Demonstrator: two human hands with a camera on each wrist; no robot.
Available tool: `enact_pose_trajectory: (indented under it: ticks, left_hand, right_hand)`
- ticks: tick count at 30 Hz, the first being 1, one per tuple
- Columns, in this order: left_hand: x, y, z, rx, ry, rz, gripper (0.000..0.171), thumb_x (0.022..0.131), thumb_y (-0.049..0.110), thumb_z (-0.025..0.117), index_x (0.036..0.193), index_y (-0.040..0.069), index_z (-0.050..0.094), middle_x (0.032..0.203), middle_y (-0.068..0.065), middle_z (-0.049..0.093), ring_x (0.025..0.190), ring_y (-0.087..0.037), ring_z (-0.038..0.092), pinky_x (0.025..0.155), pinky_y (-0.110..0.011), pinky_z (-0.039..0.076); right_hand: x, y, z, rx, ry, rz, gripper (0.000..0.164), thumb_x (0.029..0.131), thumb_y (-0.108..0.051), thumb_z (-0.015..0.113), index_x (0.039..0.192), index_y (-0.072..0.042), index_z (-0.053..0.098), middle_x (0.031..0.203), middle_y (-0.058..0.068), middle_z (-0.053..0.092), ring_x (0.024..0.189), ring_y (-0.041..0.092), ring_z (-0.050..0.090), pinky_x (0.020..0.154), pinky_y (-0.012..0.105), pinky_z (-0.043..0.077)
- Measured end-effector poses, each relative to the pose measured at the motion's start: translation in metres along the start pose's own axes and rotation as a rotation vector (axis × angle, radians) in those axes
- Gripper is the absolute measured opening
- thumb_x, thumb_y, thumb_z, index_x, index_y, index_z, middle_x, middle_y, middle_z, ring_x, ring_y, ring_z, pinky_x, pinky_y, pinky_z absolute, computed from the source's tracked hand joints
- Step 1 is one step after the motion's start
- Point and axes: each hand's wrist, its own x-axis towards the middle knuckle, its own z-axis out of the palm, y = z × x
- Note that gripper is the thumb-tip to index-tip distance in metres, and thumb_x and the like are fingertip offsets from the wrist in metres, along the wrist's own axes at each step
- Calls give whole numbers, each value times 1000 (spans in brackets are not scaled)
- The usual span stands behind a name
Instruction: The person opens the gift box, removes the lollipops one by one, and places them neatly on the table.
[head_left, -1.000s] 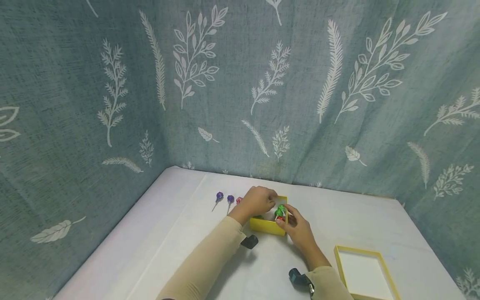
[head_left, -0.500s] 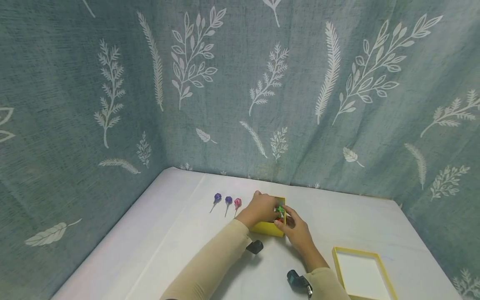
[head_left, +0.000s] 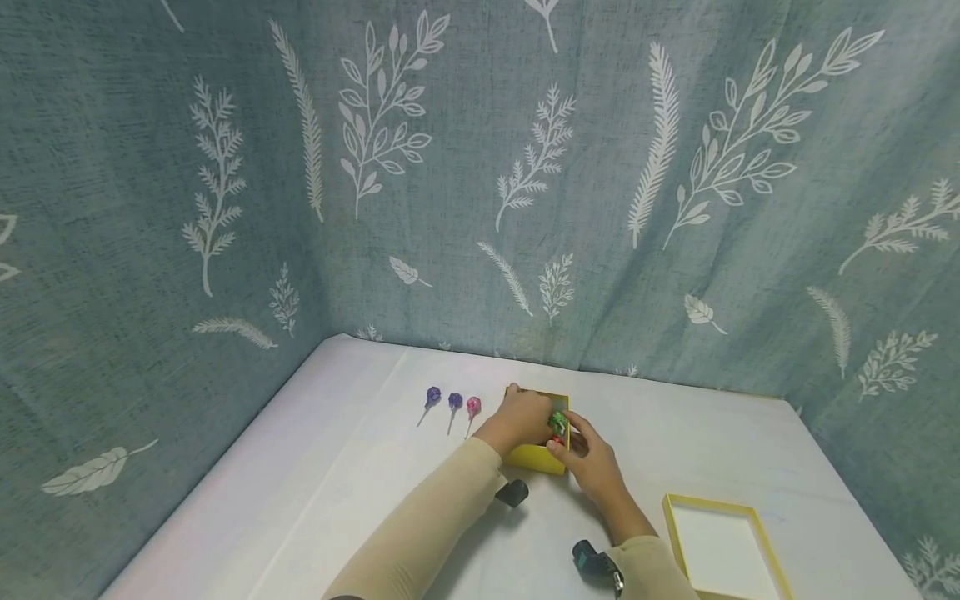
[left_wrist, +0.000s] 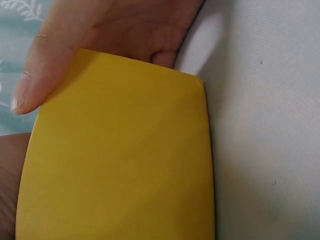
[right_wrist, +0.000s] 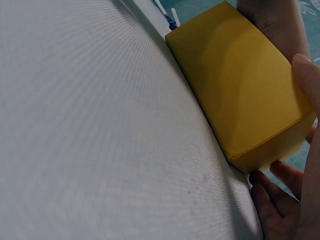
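Observation:
Reaching into a yellow box (head_left: 536, 459) from its left side is my left hand (head_left: 527, 415), whose fingers are hidden inside. Whether they hold something there I cannot tell. My right hand (head_left: 594, 462) grips the box's right end, with the thumb at the near corner and fingers around the side. Green-wrapped (head_left: 558, 421) and red-wrapped (head_left: 557, 439) candies show between the hands, inside the box. The left wrist view is mostly the box's plain yellow wall (left_wrist: 120, 150), with my right thumb over its edge. In the right wrist view the box (right_wrist: 235, 85) sits on the white tabletop.
To the left of the box lie two purple lollipops (head_left: 432, 396) (head_left: 455, 402) and a pink lollipop (head_left: 473, 407), in a row with sticks pointing nearer. A shallow yellow-rimmed lid (head_left: 672, 533) lies at the right front. A patterned curtain (head_left: 450, 250) hangs behind the white table (head_left: 360, 467).
My left hand has moved rightward and deeper into the box, near the green candy, uncovering the pink lollipop. My right hand keeps its grip on the box's end.

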Motion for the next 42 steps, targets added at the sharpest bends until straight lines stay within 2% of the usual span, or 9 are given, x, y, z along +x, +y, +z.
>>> enact_pose_trajectory:
  ticks: [5,10,13,17,24,28,33,37,42]
  left_hand:
    - [0,-2,2,32,1,-3,15,82,36,74,82,22,71,72,12,63,67,-9,54,76,-39,33]
    - [-1,-5,4,99,20,-6,34,76,47,78,99,21,73,85,9,70,75,-10,60,76,-39,34]
    - [-2,-7,4,99,21,-6,40,75,49,78,102,21,71,87,9,70,77,-11,61,76,-38,34]
    - [-5,-9,1,63,18,-7,33,77,46,77,99,21,71,82,10,68,73,-11,58,75,-38,32]
    - [-10,-15,-5,-6,24,0,11,81,33,71,80,23,67,64,15,56,63,-11,51,74,-38,30]
    - [-12,-20,-7,-59,41,-3,16,84,31,69,97,22,73,71,16,62,66,-10,53,76,-37,30]
    - [-14,-26,-10,-100,69,-11,29,90,32,65,117,22,71,99,13,71,86,-10,63,82,-37,32]
    - [-16,-31,-13,-130,90,-15,30,91,33,66,118,21,71,105,11,70,95,-13,64,86,-38,32]
    - [-19,-37,-16,-182,104,-22,27,90,34,68,115,22,71,100,13,71,90,-10,62,88,-37,31]
  right_hand:
    - [0,0,2,-6,2,-6,70,83,-50,73,143,-24,47,145,15,46,124,34,52,98,48,43]
    - [0,0,4,-5,5,-9,70,83,-50,73,143,-24,48,144,15,46,124,35,52,98,48,43]
    - [0,1,4,-2,5,-12,69,83,-49,73,143,-24,48,144,15,47,123,35,53,98,47,43]
    - [0,1,4,-1,2,-19,68,84,-47,73,142,-24,48,143,16,47,123,34,53,97,47,44]
    - [0,2,4,2,12,-23,65,85,-43,73,142,-22,49,142,18,48,122,35,53,98,47,43]
    - [0,2,3,7,10,-32,65,86,-41,73,143,-21,48,141,19,49,122,36,53,97,47,44]
    - [0,4,2,6,5,-23,65,86,-40,73,143,-21,47,139,18,50,122,35,54,96,48,44]
    - [0,3,1,-3,1,-19,65,87,-39,73,144,-21,47,138,19,52,121,36,54,96,49,44]
    - [1,2,0,8,-7,-4,64,87,-39,72,143,-23,47,140,18,49,123,35,53,97,49,44]
